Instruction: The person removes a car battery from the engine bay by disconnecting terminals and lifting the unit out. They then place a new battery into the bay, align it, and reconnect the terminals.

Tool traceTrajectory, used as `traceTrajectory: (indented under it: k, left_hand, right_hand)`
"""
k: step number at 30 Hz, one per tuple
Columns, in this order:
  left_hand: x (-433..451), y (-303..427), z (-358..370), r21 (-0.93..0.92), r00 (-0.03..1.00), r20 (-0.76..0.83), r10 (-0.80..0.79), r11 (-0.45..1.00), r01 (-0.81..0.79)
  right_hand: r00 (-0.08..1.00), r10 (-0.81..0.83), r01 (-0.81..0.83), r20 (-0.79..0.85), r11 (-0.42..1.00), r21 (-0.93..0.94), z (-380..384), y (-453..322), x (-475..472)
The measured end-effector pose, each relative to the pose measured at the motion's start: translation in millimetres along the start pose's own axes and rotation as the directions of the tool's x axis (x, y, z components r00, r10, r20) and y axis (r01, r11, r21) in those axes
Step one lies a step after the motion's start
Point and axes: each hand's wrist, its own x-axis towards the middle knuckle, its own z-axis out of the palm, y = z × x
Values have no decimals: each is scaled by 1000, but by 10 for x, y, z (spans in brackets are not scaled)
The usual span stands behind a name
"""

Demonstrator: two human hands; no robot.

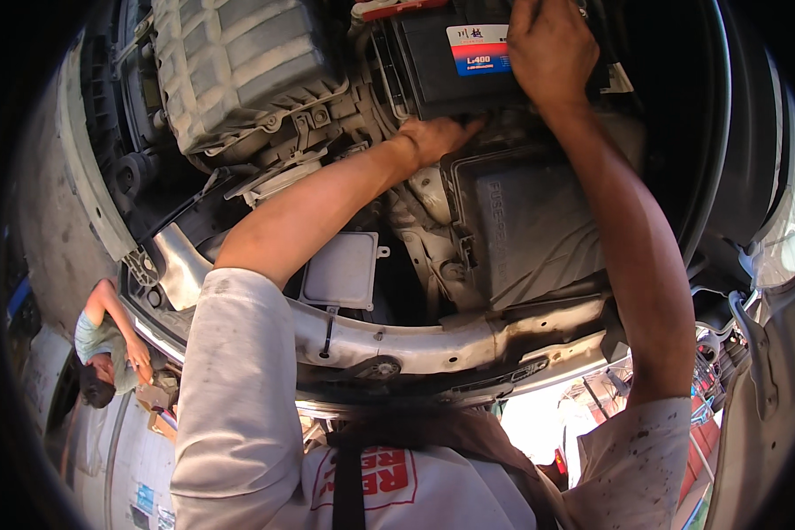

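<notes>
A black car battery [430,66] with a red and blue label sits at the top of the engine bay. My right hand [553,50] lies over the battery's right part, fingers bent; the picture's top edge cuts it off, and its grip cannot be told. Down at the battery's near lower edge is my left hand [440,139], one finger stretched out to the right, its fingertips in shadow. Just below the hands lies the black fuse and relay box cover [536,225]. A red part [397,8] shows at the battery's upper left.
A ribbed, dusty plastic housing [238,66] stands at the upper left. A square metal module [340,270] sits below my left forearm. The metal front crossmember [397,338] runs close before my body. Another person [109,344] is at the far left, beside a cardboard box [152,397].
</notes>
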Motion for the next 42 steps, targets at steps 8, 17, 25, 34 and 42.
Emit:
traceTrajectory:
  k: [8,17,25,34,42]
  left_hand:
    - [43,60,-84,-173,990,113,-84,979,103]
    - [36,-154,229,48,948,-237,212,977,-207]
    - [68,75,-212,-235,983,181,0,971,44]
    - [169,86,39,-6,996,15,-83,996,84]
    - [288,-23,374,287,921,-381,81,957,35]
  right_hand:
    - [1000,-15,15,-3,1000,-28,3,24,0]
    - [1000,-27,27,-3,1000,-6,16,29,3]
    - [1000,-20,19,-20,1000,-7,-3,27,-3]
    - [1000,12,-12,10,1000,-16,-11,13,4]
    - [999,30,-29,27,999,-35,-28,-46,7]
